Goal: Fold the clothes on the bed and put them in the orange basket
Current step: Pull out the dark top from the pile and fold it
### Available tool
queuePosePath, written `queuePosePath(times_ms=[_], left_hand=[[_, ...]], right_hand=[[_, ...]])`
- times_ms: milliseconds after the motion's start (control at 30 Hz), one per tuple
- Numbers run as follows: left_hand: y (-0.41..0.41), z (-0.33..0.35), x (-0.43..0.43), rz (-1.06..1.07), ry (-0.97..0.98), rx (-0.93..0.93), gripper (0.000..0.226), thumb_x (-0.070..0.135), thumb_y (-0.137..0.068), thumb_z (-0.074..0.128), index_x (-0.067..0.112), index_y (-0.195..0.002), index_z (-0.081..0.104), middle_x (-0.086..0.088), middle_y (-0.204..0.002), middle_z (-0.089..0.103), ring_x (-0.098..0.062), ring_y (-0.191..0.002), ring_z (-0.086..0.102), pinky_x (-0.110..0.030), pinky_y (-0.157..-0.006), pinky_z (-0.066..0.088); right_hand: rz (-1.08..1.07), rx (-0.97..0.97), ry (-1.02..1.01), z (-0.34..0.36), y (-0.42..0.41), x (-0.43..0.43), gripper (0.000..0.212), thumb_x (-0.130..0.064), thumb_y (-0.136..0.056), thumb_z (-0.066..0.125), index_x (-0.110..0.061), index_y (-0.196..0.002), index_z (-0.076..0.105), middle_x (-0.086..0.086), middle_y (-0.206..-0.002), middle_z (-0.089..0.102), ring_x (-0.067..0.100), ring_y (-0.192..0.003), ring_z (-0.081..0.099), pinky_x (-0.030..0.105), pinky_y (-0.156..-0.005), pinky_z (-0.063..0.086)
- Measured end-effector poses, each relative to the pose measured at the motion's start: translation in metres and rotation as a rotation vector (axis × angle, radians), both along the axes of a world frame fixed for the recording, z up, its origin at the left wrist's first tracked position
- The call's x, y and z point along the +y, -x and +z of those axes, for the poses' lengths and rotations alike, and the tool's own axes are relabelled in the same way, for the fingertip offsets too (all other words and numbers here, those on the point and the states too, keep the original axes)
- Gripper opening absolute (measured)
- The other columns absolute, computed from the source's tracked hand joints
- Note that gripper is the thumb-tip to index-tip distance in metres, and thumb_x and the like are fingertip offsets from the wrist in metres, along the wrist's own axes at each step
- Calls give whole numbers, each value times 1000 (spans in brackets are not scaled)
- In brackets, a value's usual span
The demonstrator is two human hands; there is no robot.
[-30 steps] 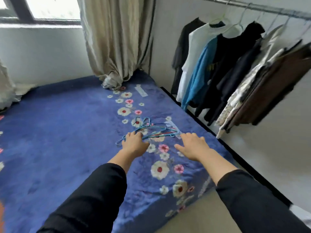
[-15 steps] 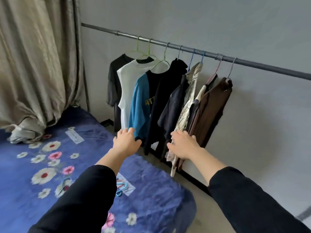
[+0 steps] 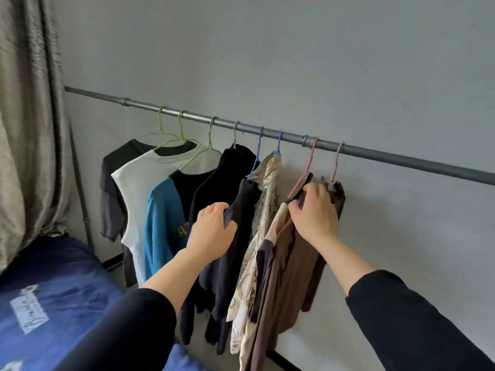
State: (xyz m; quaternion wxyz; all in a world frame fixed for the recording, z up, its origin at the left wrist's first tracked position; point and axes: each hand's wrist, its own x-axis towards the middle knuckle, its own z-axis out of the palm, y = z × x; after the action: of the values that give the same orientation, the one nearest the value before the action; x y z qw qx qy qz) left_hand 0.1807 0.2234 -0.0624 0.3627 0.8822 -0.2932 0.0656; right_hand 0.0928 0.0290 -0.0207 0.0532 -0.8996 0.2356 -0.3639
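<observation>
Grey metal rail [image 3: 375,156] crosses pale grey wall [image 3: 321,62]. Green hanger [image 3: 160,121], blue hanger [image 3: 258,145], pink hanger [image 3: 311,156] hooked over it. Beige curtain [image 3: 26,129] hangs at left.

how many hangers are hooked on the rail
8 on the rail: three green hangers at the left, one grey hanger next, two blue hangers mid-rail, two pink hangers rightmost, above the right hand. Clothes may hide others.
</observation>
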Motion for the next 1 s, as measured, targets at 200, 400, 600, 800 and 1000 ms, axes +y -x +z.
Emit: queuePosePath(times_ms=[200,400,600,800,1000], left_hand=[[-51,39,-90,75,65,-90,53,32,-97,48,18,-145,34,-3,-151,34,-24,-141,24,-37,-110,28],[-93,52,-164,96,2,95,93,53,-87,59,15,-153,6,-14,-151,30,-32,-132,40,-39,-98,41],[-109,34,-193,152,-21,77,20,16,-82,56,8,-99,48,-3,-74,50,-20,-65,51,-29,-49,34],[-113,37,-186,111,242,116,10,5,-75,55,3,-67,50,-10,-61,43,-18,-54,38,-29,-50,24],[-106,56,-167,68,234,72,12,3,-75,55,1,-64,50,-5,-54,41,-15,-49,35,-25,-44,23]], right_hand=[[-303,-84,-384,23,-57,-87,83,-62,-84,55,1,-135,36,19,-137,43,36,-127,38,47,-99,36],[-204,30,-628,14,-113,-121,109,-65,-79,56,7,-148,14,8,-130,56,33,-125,48,53,-106,22],[-32,-105,-683,4,-126,-120,32,-39,-90,50,-8,-86,59,4,-85,61,30,-91,61,38,-83,45],[121,-278,-810,10,-130,-124,40,-36,-87,43,-1,-77,59,14,-75,69,30,-74,64,44,-79,53],[301,-372,-678,52,-119,-117,40,-26,-89,47,-9,-53,43,27,-73,66,38,-70,63,41,-70,50]])
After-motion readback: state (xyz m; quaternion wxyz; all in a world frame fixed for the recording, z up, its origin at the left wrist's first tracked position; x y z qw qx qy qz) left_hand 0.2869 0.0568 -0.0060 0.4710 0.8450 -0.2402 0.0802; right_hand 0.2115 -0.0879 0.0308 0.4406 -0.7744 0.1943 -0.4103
